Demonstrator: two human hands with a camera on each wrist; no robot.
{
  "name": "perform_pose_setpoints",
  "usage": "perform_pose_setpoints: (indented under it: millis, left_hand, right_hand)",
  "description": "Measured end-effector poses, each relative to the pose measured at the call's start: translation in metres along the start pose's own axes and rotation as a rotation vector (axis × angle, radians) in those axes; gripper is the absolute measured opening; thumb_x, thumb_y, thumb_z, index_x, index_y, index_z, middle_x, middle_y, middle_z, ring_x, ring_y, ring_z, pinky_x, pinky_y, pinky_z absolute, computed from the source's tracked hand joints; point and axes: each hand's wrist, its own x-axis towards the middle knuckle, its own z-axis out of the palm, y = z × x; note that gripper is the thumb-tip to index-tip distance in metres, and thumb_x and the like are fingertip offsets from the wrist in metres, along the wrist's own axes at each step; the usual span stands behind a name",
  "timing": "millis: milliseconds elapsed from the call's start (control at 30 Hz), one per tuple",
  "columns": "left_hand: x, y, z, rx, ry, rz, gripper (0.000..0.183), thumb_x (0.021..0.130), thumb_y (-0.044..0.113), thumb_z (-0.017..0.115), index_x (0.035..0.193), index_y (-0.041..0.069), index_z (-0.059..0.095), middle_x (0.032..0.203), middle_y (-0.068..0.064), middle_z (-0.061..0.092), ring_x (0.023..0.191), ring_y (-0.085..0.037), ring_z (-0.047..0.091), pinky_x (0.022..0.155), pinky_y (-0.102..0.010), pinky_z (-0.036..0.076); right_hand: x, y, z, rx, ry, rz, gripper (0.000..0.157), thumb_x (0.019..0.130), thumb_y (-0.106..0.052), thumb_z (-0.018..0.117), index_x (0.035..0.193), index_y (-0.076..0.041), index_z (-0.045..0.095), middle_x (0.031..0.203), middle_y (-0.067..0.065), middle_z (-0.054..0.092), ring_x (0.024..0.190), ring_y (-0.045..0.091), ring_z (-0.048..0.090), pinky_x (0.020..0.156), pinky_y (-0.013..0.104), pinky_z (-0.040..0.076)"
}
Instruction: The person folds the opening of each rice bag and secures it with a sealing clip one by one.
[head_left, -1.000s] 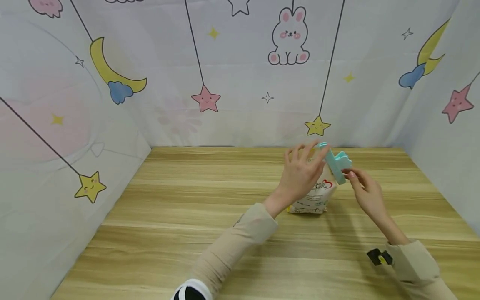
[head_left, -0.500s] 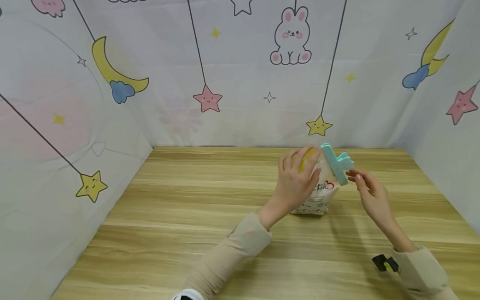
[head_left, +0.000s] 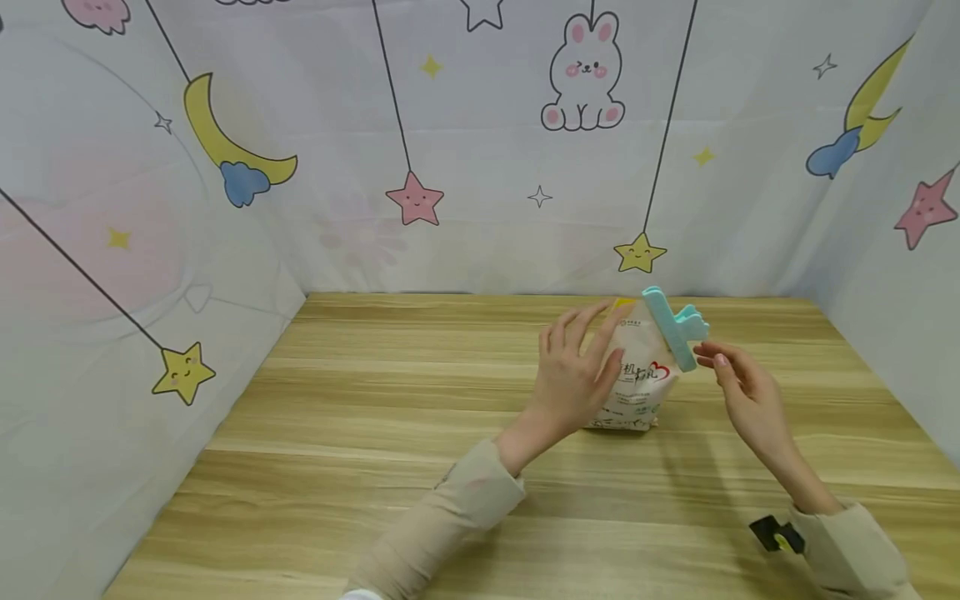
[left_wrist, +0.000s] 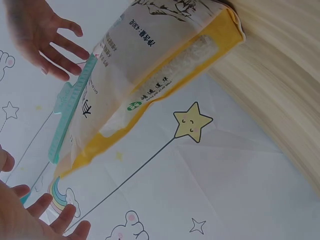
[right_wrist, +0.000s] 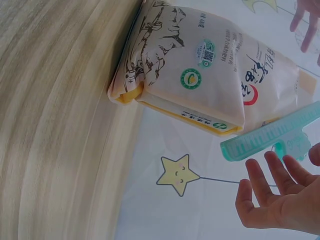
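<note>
A pale printed bag [head_left: 637, 396] with yellow edges stands on the table; in the left wrist view a clear side window [left_wrist: 175, 60] shows white grains inside. A turquoise sealing clip [head_left: 670, 329] sits slanted across the bag's top right corner. My left hand [head_left: 572, 375] is spread at the bag's left, and in the left wrist view its fingers are apart from the bag. Close to the clip's lower end is my right hand [head_left: 750, 400], loosely curled and holding nothing. In the right wrist view its fingers [right_wrist: 260, 182] are just off the clip.
The wood-grain table [head_left: 360, 467] extends to a white cloth backdrop [head_left: 480, 208] printed with stars, moons and a rabbit. Cloth walls also rise at left and right. A dark tag [head_left: 776, 533] is by the right sleeve.
My left hand has drawn back leftward from the clip, uncovering more of the bag's front. My right hand has moved slightly right, off the clip, which stays on the bag.
</note>
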Motion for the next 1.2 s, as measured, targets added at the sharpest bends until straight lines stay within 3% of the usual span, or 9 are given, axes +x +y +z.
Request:
perform_pose_setpoints:
  millis: [667,900,1133,1200]
  left_hand:
    - [-0.023,-0.013,-0.007,0.004,-0.001,-0.021,0.041,0.086,0.022,0.054,0.125,0.012,0.047,0.124,-0.006,0.050,0.116,-0.025,0.044,0.091,-0.039,0.034]
    - [-0.033,-0.018,-0.010,0.006,-0.018,0.002,0.042,0.084,0.021,0.056,0.124,0.010,0.048,0.126,-0.009,0.048,0.121,-0.032,0.040,0.091,-0.045,0.034]
    - [-0.040,-0.022,-0.018,-0.006,-0.081,-0.006,0.043,0.084,0.021,0.057,0.124,0.010,0.047,0.129,-0.010,0.047,0.127,-0.036,0.033,0.095,-0.053,0.032]
    - [-0.042,-0.022,-0.020,-0.010,-0.094,-0.009,0.043,0.084,0.021,0.056,0.124,0.010,0.047,0.129,-0.009,0.047,0.128,-0.036,0.032,0.095,-0.054,0.032]
  right_hand:
    - [-0.004,-0.014,-0.003,0.054,-0.002,-0.053,0.030,0.094,-0.007,0.037,0.117,0.007,0.050,0.108,-0.028,0.052,0.097,-0.012,0.052,0.082,0.001,0.034]
    - [-0.006,-0.020,-0.001,-0.073,-0.011,-0.125,0.029,0.092,-0.005,0.043,0.120,-0.001,0.052,0.111,-0.029,0.051,0.099,-0.014,0.047,0.076,0.004,0.034]
    - [-0.009,-0.023,0.007,-0.174,-0.034,-0.253,0.032,0.085,0.000,0.052,0.117,0.000,0.053,0.111,0.009,0.061,0.105,-0.017,0.043,0.077,0.008,0.036]
    - [-0.010,-0.025,0.009,-0.197,-0.041,-0.288,0.034,0.083,0.001,0.054,0.118,0.000,0.053,0.111,0.015,0.060,0.107,-0.017,0.041,0.077,0.011,0.037]
